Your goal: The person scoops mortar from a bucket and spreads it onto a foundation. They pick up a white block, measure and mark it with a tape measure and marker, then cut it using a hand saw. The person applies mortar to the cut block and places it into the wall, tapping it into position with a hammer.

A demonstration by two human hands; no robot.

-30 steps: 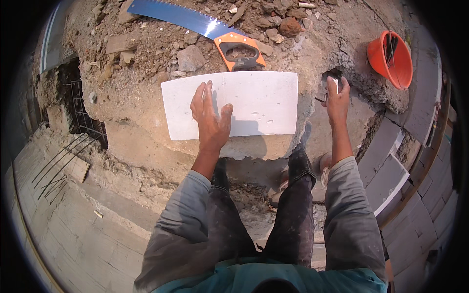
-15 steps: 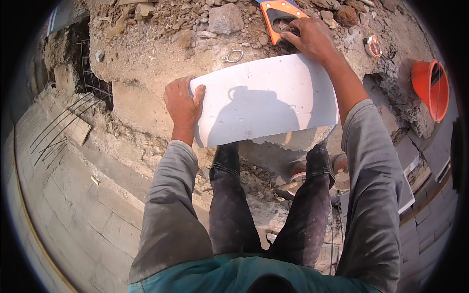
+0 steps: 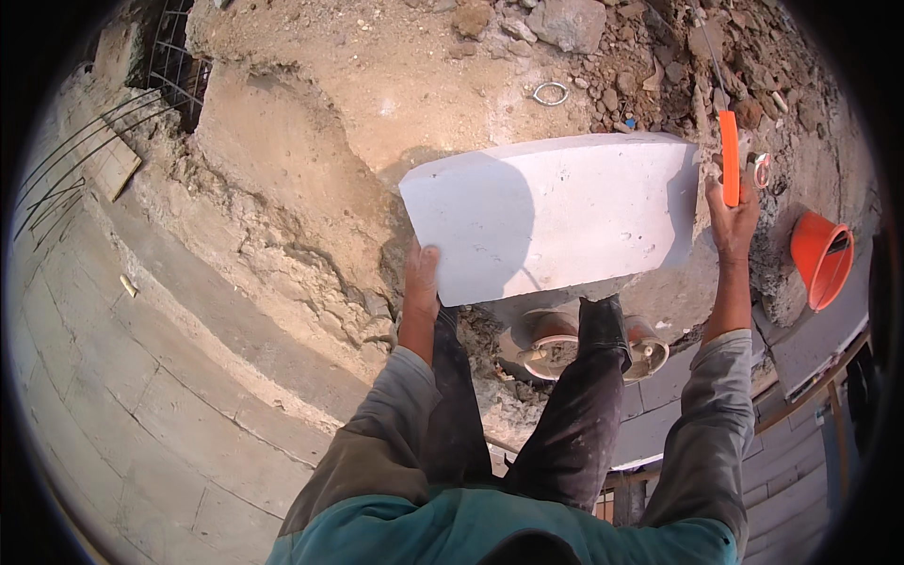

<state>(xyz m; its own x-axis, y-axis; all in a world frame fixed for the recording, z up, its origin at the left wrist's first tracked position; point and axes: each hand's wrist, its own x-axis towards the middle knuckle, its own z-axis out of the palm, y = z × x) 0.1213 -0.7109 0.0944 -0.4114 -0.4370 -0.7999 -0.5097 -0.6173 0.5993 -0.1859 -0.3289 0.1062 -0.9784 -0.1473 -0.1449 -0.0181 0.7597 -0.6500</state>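
A white block point(image 3: 574, 212) lies on the broken concrete in front of me, partly in shadow. My left hand point(image 3: 421, 273) grips its left end, thumb on the near face and some fingers hidden behind it. Beside the block's right end, my right hand point(image 3: 734, 212) holds the orange handle point(image 3: 729, 141) of a saw, whose blade is seen nearly edge-on, pointing away. A small silver-and-red object point(image 3: 761, 169) is just right of the handle. A metal oval ring point(image 3: 550, 85) lies beyond the block.
An orange bucket point(image 3: 815, 268) is at right. Two round reddish fixtures point(image 3: 551, 348) sit below the block by my legs. Rubble point(image 3: 565, 24) covers the back. Bent rebar point(image 3: 56, 193) sticks out at left above grey paving point(image 3: 141, 405), near a dark pit with steel mesh point(image 3: 174, 61).
My right hand went to the saw and has brought it right, turning it edge-on. My left hand moved from atop the block to its left end. The whole view has shifted.
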